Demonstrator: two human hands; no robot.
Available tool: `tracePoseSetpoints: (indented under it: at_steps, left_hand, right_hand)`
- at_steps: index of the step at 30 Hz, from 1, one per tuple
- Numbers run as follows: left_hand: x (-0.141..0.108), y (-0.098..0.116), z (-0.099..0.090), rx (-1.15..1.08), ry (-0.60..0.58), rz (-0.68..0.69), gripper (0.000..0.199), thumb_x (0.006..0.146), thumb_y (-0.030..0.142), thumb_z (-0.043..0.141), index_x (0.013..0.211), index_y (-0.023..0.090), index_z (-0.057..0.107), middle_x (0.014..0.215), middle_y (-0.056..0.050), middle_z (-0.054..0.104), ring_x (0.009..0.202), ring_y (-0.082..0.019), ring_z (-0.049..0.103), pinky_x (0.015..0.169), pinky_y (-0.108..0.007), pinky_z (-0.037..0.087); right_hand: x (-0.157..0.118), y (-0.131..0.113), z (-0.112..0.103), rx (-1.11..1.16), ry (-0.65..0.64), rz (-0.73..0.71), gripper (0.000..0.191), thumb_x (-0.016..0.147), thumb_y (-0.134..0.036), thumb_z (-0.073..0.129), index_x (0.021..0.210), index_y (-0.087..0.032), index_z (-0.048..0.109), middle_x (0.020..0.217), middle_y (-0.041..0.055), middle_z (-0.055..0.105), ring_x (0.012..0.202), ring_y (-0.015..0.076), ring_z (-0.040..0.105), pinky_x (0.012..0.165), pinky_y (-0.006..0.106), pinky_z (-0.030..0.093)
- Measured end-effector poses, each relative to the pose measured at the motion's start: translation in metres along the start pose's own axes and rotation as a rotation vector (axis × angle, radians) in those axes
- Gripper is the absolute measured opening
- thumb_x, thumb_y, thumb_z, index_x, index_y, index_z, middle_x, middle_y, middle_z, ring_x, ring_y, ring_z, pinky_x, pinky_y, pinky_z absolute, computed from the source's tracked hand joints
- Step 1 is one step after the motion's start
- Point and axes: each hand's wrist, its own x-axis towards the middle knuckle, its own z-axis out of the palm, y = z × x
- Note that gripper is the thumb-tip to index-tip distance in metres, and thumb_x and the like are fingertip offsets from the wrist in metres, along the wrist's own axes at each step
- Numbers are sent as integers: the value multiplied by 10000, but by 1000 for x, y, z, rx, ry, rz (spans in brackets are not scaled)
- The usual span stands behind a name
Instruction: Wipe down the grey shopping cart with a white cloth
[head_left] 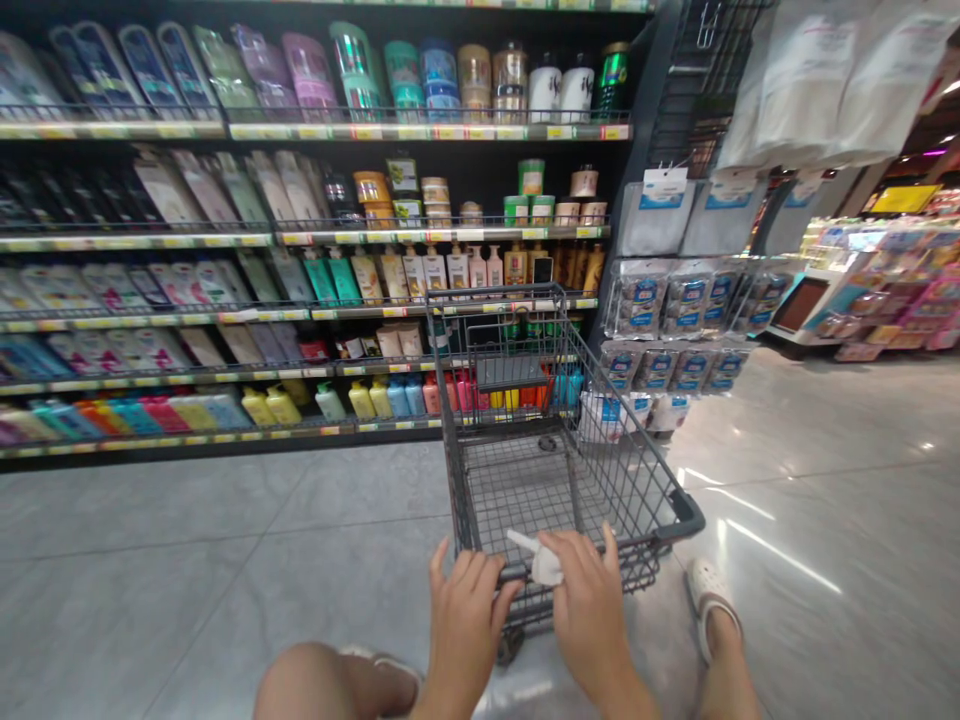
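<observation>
A dark grey wire shopping cart (679,515) stands directly in front of me, its near rim under both hands. My left hand (466,610) is closed over the rim, with the thumb on the inner side. To its right, my right hand (589,600) is also closed on the rim, one finger raised. A small crumpled white piece (547,567), perhaps tissue, with a thin white strip sticking out, is at the right hand's fingers. Bare wire mesh shows in the cart's bottom.
Shelves of bottles and jars (360,130) run across the back, close to the cart's far end. Hanging packs (652,300) flank their right end. Grey tiled floor (187,540) extends left, and a pink display (915,290) stands far right. My legs are beside the cart.
</observation>
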Motion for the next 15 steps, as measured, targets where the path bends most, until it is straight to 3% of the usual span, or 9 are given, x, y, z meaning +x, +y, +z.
tracePoseSetpoints:
  at_steps: [8,11,15]
  left_hand:
    - [0,3,3,-8,15,-10,208,943,347,440,860,225,587,686,51,617,695,-147,569,1025,-425,270]
    - [-1,5,5,-19,19,-6,202,942,345,445,864,222,585,694,54,611,702,-144,569,1025,-418,269]
    - [-2,6,5,-15,29,1,186,943,331,446,881,220,581,712,57,613,708,-141,571,1014,-407,273]
  right_hand:
    - [-5,62,-32,-259,124,123,382,789,-58,352,1079,-192,561,958,54,678,902,226,606,1082,575,193]
    - [-2,68,-37,-274,157,161,329,803,-77,356,1029,-173,574,907,65,677,860,230,608,1077,591,229]
    - [3,56,-31,-226,162,216,286,816,-76,362,980,-163,579,867,74,666,833,233,594,1041,549,319]
